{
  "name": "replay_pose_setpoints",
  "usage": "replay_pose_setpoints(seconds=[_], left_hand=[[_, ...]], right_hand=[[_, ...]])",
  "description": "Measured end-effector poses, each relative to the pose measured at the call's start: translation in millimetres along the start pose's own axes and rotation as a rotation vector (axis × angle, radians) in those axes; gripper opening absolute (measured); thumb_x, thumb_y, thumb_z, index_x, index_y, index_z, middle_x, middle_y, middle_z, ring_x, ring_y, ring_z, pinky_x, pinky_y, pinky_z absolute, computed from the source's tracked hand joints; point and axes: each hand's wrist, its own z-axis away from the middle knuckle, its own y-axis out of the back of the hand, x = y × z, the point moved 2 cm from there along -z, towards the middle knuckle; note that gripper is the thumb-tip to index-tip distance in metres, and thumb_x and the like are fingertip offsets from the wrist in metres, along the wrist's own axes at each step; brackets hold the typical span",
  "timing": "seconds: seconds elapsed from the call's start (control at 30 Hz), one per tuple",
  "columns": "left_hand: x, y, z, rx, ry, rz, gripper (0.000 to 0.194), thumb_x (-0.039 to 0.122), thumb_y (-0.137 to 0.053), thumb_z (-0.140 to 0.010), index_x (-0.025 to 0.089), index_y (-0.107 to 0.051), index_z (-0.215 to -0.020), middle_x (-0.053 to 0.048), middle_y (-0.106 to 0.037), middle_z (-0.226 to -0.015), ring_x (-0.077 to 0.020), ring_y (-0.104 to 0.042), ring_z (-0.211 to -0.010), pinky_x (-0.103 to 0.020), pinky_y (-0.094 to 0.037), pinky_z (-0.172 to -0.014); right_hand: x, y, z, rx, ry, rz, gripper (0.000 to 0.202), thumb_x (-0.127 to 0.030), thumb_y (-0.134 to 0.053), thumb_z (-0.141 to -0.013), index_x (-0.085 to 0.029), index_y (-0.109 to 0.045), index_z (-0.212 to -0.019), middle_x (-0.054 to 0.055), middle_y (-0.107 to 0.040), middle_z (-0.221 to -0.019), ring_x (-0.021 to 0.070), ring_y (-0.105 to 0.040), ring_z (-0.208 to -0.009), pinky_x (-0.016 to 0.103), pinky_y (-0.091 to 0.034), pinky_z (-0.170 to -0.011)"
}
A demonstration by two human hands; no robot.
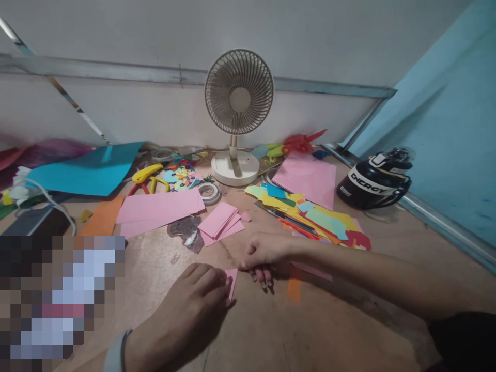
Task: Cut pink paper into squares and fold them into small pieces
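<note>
My left hand [199,292], with a pale band at the wrist, pinches a small folded piece of pink paper [233,283] just above the table. Close by on its right, my right hand [267,253] is closed in a pinch near the paper's edge; what sits between thumb and finger is too small to make out. Beyond the hands lies a stack of folded pink paper [219,221], beside a crumpled dark plastic piece [189,232] with a white lump on it. Scissors with orange handles [306,231] rest among coloured paper scraps [325,219] behind my right forearm.
A white fan [239,98] stands at the back. To the right is a black jug [372,181]. Pink strips [158,209], a blue sheet [89,170], yellow-handled pliers [147,174] and a tape roll [210,193] lie at left and centre. The lower left is pixelated.
</note>
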Motion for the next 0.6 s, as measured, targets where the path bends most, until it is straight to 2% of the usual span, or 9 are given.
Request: replay_pose_setpoints(seconds=[0.1,0.23,0.33,0.43,0.5,0.6], left_hand=[[1,1.1,-1,-0.005,0.0,-0.01,0.012,0.024,-0.056,-0.098,0.017,-0.063,-0.092,-0.005,-0.065,-0.083,-0.0222,-0.058,-0.073,-0.036,-0.045,-0.065],[5,5.0,-4,0.002,-0.008,-0.05,0.011,0.02,-0.053,-0.097,0.017,-0.063,-0.093,-0.004,-0.065,-0.08,-0.0216,-0.058,-0.07,-0.036,-0.047,-0.064],[6,10.3,-5,0.019,-0.081,-0.104,0.023,0.01,-0.044,-0.097,0.017,-0.063,-0.106,-0.005,-0.069,-0.088,-0.0214,-0.064,-0.08,-0.041,-0.049,-0.083],[2,14.8,-2,0.049,-0.159,-0.146,0.03,0.006,-0.039,-0.097,0.017,-0.061,-0.113,-0.006,-0.072,-0.1,-0.0209,-0.066,-0.091,-0.044,-0.043,-0.099],[-4,16.8,1,0.086,-0.139,-0.163,0.03,0.004,-0.04,-0.095,0.017,-0.06,-0.113,-0.006,-0.072,-0.104,-0.0213,-0.066,-0.094,-0.043,-0.043,-0.098],[-13,19.1,4,0.139,-0.03,-0.167,0.024,0.006,-0.045,-0.091,0.016,-0.06,-0.107,-0.008,-0.071,-0.103,-0.0229,-0.064,-0.09,-0.042,-0.048,-0.086]], right_hand=[[7,3,5,0.046,0.006,-0.014,0.039,-0.034,-0.066,-0.087,-0.015,-0.058,-0.054,0.0,-0.063,-0.047,0.0083,-0.056,-0.036,0.017,-0.032,-0.037],[8,1,7,0.153,0.079,-0.026,0.033,-0.029,-0.061,-0.087,-0.015,-0.058,-0.057,-0.002,-0.06,-0.047,0.0092,-0.055,-0.038,0.019,-0.037,-0.041],[0,-3,3,0.38,0.319,0.03,0.024,-0.024,-0.057,-0.088,-0.016,-0.059,-0.065,-0.003,-0.059,-0.052,0.0103,-0.056,-0.045,0.02,-0.04,-0.047],[-7,-9,0,0.548,0.521,0.179,0.009,-0.013,-0.059,-0.081,-0.015,-0.067,-0.078,0.0,-0.067,-0.072,0.0122,-0.06,-0.066,0.021,-0.042,-0.059],[-10,-13,0,0.559,0.582,0.259,0.022,-0.011,-0.06,-0.079,-0.016,-0.072,-0.097,0.002,-0.069,-0.088,0.0138,-0.059,-0.077,0.023,-0.043,-0.067],[-12,-17,1,0.481,0.654,0.372,0.041,-0.019,-0.067,-0.081,-0.021,-0.067,-0.123,0.002,-0.069,-0.099,0.0158,-0.058,-0.084,0.025,-0.043,-0.073]])
